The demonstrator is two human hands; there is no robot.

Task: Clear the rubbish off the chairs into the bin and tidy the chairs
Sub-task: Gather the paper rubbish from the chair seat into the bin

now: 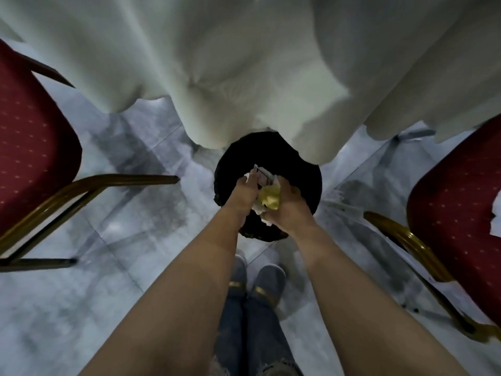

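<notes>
A round black bin stands on the floor, partly under the white tablecloth. Right above its mouth, my left hand and my right hand press together a wad of rubbish: crumpled yellow and white paper with a printed scrap on top. A red padded chair with a gold frame stands at the left, its seat bare. Another red chair stands at the right with a scrap of white paper on its seat edge.
A white tablecloth hangs down over the far half of the view. The floor is grey marbled tile. My feet in grey shoes stand just before the bin, between the two chairs' gold legs.
</notes>
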